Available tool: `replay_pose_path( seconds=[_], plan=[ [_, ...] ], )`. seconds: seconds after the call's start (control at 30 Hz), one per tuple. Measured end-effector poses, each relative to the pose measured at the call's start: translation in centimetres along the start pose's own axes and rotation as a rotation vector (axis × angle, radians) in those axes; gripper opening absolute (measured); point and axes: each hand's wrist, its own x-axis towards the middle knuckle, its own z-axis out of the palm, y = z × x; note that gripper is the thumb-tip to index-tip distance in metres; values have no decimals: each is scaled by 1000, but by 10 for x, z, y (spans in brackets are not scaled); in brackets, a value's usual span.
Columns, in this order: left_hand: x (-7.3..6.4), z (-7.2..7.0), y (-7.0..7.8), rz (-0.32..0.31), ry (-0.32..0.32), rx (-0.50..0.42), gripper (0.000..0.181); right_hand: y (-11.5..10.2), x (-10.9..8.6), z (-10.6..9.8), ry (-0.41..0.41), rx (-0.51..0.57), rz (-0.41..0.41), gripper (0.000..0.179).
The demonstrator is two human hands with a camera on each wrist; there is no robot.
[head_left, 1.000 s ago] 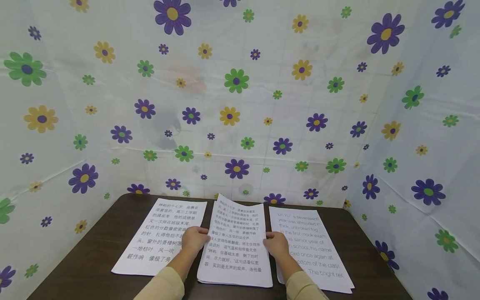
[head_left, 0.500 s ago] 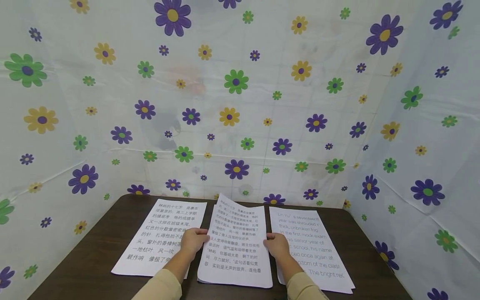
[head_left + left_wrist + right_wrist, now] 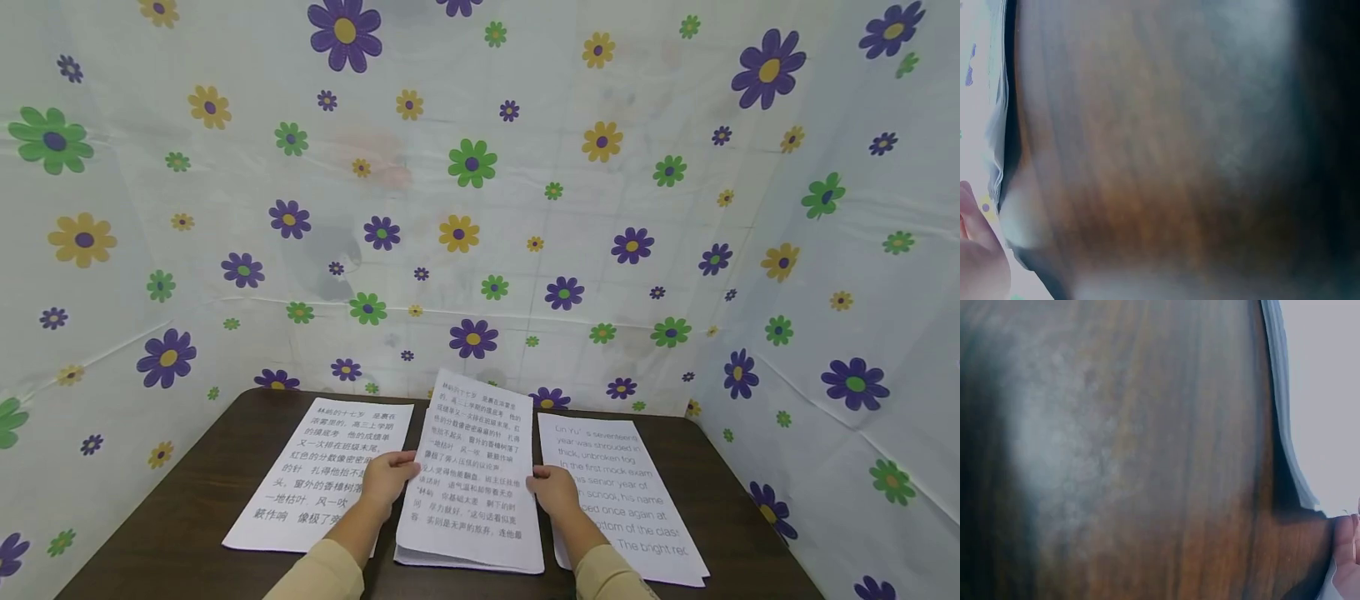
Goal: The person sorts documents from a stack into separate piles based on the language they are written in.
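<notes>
In the head view, a sheet of paper (image 3: 471,475) printed with Chinese text is raised off the middle stack of paper (image 3: 420,556). My left hand (image 3: 384,483) pinches the sheet's left edge. At the opposite edge, my right hand (image 3: 557,492) pinches it between thumb and fingers. The sheet's far end stands up highest, and its near end leaves a strip of the stack showing below. Only part of the left hand (image 3: 982,256) enters the left wrist view, and fingertips of the right hand (image 3: 1347,550) show at the right wrist view's edge.
Another stack of Chinese-printed paper (image 3: 300,500) lies left on the dark wooden table (image 3: 187,517), partly under the left arm. On the right is a stack with English text (image 3: 611,442), overlapped by the right arm. Flower-patterned white cloth (image 3: 510,217) encloses the table's back and sides.
The top sheet of the middle stack has risen, its far edge now higher against the cloth. Its near edge has come away from the sheets below. Both hands stay nearly in place.
</notes>
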Motion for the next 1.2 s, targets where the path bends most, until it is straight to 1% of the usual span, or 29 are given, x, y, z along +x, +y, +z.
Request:
replay_pose_path(
  seconds=[0.1, 0.23, 0.43, 0.53, 0.63, 0.8, 1.03, 1.2],
  plan=[
    [2, 1, -2, -27, -9, -31, 33, -1, 1, -1, -8, 32, 5, 39],
    [3, 0, -1, -39, -20, -59, 34, -4, 2, -2, -4, 87, 2, 40],
    [1, -7, 6, -40, -69, -77, 36, -13, 1, -6, -45, 225, 12, 42],
    [2, -13, 8, -38, -102, -101, 38, -16, 0, -8, -80, 256, 5, 42],
    [4, -19, 8, -41, -113, -105, 40, -19, -1, -8, -112, 274, -2, 43],
    [6, -32, 6, -72, -100, -102, 42, -25, -4, -4, -165, 321, 1, 45],
    [6, -52, 3, -65, -96, -99, 44, -36, -10, 5, -227, 354, -12, 48],
    [6, -65, 2, -77, -87, -106, 45, -43, -12, 12, -263, 366, -19, 49]
  ],
)
